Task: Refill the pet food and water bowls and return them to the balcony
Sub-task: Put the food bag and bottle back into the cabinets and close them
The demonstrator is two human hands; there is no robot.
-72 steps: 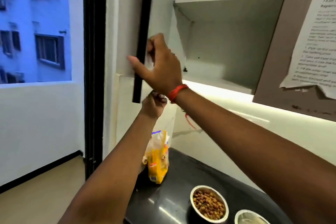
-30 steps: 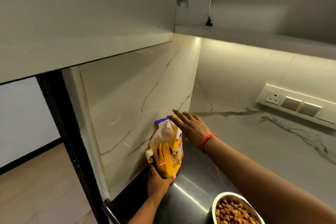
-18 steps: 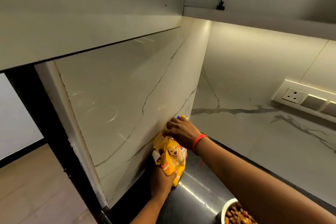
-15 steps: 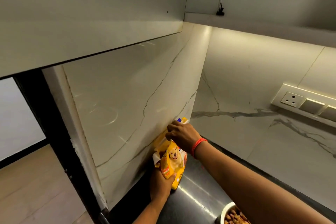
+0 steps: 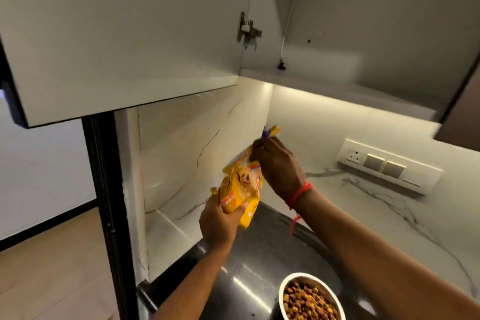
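Note:
A yellow pet food bag point(image 5: 242, 187) with a dog picture is held in the air above the dark countertop point(image 5: 262, 254). My left hand point(image 5: 219, 223) grips its lower end from below. My right hand point(image 5: 275, 166) pinches its folded top, where a purple and yellow corner sticks out. A steel bowl point(image 5: 310, 299) full of brown kibble stands on the counter at the bottom edge, to the right of my left forearm. The water bowl is out of view.
An open wall cabinet door point(image 5: 124, 34) hangs overhead on the left, its hinge point(image 5: 248, 30) showing. The cabinet's bottom shelf point(image 5: 337, 86) runs right above the lit marble backsplash. A switch panel point(image 5: 387, 166) is on the right wall. A black door frame point(image 5: 104, 189) stands left.
The bag has been lifted off the counter and raised, both hands still on it. Earlier my right hand left the cabinet door and came down to the bag's top.

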